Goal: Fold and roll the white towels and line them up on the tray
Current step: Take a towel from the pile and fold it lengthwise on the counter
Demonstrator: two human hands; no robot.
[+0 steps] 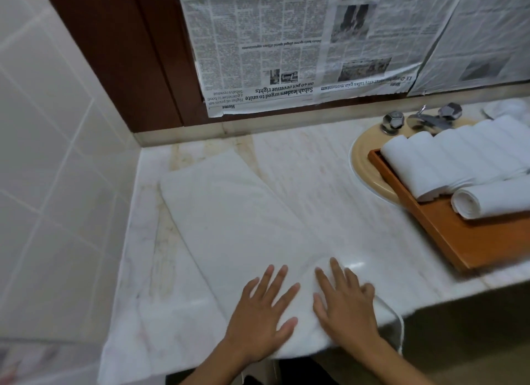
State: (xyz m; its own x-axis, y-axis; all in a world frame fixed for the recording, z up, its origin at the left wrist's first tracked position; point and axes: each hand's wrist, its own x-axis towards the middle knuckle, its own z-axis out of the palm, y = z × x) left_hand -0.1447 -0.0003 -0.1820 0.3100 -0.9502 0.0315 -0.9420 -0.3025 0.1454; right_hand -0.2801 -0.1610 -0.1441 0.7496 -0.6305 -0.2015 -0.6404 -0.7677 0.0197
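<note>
- A long white folded towel (243, 212) is lying flat on the pale marble bench (329, 184). It is running slantwise from its far end at 11 o'clock to its near end at the bench's front edge, at 5 o'clock.
- The left hand (263, 307) is resting palm down on the towel's near end, with fingers straight, spread wide and pointing toward 1 o'clock.
- The right hand (344, 301) is lying just beside it at 3 o'clock, also flat with fingers spread. It is pressing on a raised bulge of cloth, and the blur is hiding whether that bulge is a roll.
- A corner of the towel is hanging over the bench's front edge beside the right wrist.
- An orange-brown wooden tray (464, 247) is sitting at 2 o'clock from the hands, well apart from them. Its far corner is reaching over a beige oval sink (362, 166).
- A row of rolled white towels (447, 158) is lying side by side on the tray's far half, each touching the next.
- One more white towel roll (493, 199) is lying crosswise at 6 o'clock of that row, touching it.
- A chrome tap with two faceted knobs (424, 119) is standing at 12 o'clock of the sink.
- Sheets of newspaper (286, 46) are hanging upside down behind the bench, beside a dark brown wooden frame (129, 55).
- White wall tiles (43, 126) are filling the 9 o'clock side.
</note>
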